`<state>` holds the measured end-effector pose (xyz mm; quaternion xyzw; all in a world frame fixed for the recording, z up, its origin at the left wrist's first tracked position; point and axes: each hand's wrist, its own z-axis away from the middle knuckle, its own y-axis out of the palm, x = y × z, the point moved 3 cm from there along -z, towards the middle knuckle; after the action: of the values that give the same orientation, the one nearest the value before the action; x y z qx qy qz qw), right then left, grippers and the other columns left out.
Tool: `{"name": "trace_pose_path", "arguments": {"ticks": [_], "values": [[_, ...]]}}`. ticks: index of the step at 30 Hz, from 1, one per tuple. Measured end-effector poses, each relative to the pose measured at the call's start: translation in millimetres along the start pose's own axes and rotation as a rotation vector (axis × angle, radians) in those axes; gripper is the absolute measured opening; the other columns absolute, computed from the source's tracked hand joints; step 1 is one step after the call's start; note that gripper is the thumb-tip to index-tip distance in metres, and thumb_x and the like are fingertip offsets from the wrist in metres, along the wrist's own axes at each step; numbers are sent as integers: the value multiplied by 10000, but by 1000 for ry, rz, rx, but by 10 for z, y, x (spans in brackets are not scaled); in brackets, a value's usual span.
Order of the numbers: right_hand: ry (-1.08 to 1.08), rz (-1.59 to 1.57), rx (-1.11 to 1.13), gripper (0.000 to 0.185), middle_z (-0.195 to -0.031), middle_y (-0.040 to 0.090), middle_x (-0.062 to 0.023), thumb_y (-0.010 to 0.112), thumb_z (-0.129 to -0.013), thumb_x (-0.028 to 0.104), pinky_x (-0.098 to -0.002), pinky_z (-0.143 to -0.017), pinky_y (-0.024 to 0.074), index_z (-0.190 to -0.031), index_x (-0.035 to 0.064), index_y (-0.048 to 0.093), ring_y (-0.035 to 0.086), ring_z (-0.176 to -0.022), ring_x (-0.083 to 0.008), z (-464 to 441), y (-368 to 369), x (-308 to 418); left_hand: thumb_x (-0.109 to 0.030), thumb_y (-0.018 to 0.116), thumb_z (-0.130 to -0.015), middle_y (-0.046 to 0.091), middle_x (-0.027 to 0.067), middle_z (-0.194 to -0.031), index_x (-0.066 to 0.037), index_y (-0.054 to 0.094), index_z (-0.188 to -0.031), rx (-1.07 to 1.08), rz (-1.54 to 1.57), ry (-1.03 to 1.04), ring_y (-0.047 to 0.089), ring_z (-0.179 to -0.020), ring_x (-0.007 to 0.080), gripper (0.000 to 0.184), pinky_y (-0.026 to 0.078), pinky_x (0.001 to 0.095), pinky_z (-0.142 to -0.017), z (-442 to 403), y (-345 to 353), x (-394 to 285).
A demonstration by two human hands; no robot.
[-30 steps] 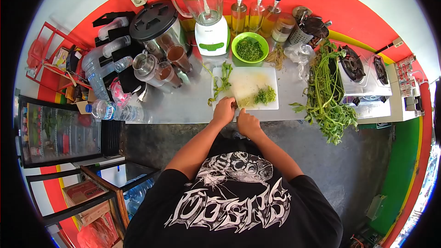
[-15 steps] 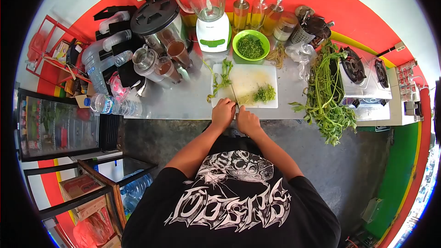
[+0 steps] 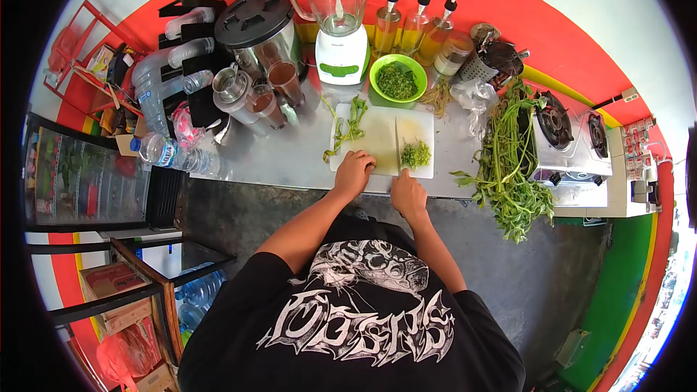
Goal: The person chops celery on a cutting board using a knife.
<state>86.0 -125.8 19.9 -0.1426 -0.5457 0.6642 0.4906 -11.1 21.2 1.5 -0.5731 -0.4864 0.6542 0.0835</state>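
A white cutting board [image 3: 381, 163] lies at the near edge of the metal counter. My right hand [image 3: 409, 192] is closed around the handle of a knife [image 3: 398, 147], its blade pointing away from me over the board. The blade stands just left of a small pile of chopped greens [image 3: 416, 154]. On the board's near left part rests my left hand [image 3: 353, 174], fingers curled together; whatever is under them is hidden. Uncut leafy stalks [image 3: 351, 127] lie across the board's left side. Behind the board, a green bowl [image 3: 375, 86] holds more chopped greens.
A large bunch of leafy stalks [image 3: 508, 163] hangs over the counter edge beside a gas stove [image 3: 573, 138]. Further back are a blender [image 3: 343, 54] and pump bottles [image 3: 414, 25]. Metal cups [image 3: 231, 91] and a water bottle [image 3: 174, 156] stand or lie to the left.
My right hand has moved the knife rightward, away from my left hand, and the blade now stands straighter beside the chopped pile. My left hand stays near the board's edge. The view has shifted slightly.
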Motion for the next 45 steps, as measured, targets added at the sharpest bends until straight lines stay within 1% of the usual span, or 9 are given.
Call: {"name": "trace_pose_path", "arguments": {"ticks": [4,9,15,23,30,33,39,41,45], "values": [[-95,-35,26,370,-958,709,-315,529,-1022,330,-590,-830,545,-1130,-24,532,697,-918,-508,28,101,141,-80,688,-874,673,77,-969,-83,693,-955,-16,-5,12,610,-974,339,81,523,442,-856,-44,41,-50],[-179,-40,56,366,-939,703,-332,536,-1015,310,-598,-821,544,-1119,-40,526,693,-888,-526,92,103,273,-77,675,-877,673,74,-972,-87,677,-1003,-20,-24,19,608,-970,339,126,532,451,-825,-49,37,-74],[-164,-35,136,348,-943,698,-347,516,-1022,300,-595,-843,540,-1114,-35,498,689,-916,-535,98,187,296,-91,657,-883,658,72,-974,-82,710,-990,-45,-44,-31,606,-1003,321,120,542,445,-837,-10,73,-93],[-178,17,188,345,-1010,694,-351,496,-1026,299,-588,-878,538,-1130,-30,488,686,-975,-528,-26,216,326,-76,656,-875,661,116,-974,-38,716,-975,-91,23,42,615,-974,351,122,524,447,-839,46,13,-69],[-132,38,205,317,-1037,703,-327,502,-1016,269,-576,-899,538,-1143,-22,498,691,-994,-513,-70,249,337,-63,620,-891,656,164,-961,-28,685,-990,-100,73,40,636,-951,393,123,513,489,-807,38,75,-15],[-162,77,216,325,-1050,700,-330,506,-1019,273,-577,-901,537,-1155,-21,490,688,-1009,-510,-84,210,364,-72,628,-889,658,162,-950,-36,674,-959,-14,109,-40,643,-933,396,91,517,489,-797,-4,49,-10],[-131,89,255,356,-1061,698,-326,519,-1022,290,-567,-900,544,-1158,-36,484,688,-1024,-501,-70,291,356,-78,637,-885,654,151,-911,-56,671,-933,15,102,-44,649,-882,396,63,523,486,-757,-55,-6,-4],[-177,103,248,368,-1062,699,-324,523,-1021,297,-568,-900,544,-1156,-42,483,690,-1020,-502,-88,279,371,-84,633,-889,651,147,-906,-59,679,-936,-6,68,-19,649,-876,394,70,524,487,-758,-40,-15,-19],[-188,132,240,369,-1064,699,-323,528,-1024,296,-570,-896,545,-1158,-44,477,690,-1018,-504,-80,164,400,-92,615,-892,645,128,-970,-59,680,-943,20,32,50,648,-951,354,89,535,478,-781,18,-25,-9]]}}
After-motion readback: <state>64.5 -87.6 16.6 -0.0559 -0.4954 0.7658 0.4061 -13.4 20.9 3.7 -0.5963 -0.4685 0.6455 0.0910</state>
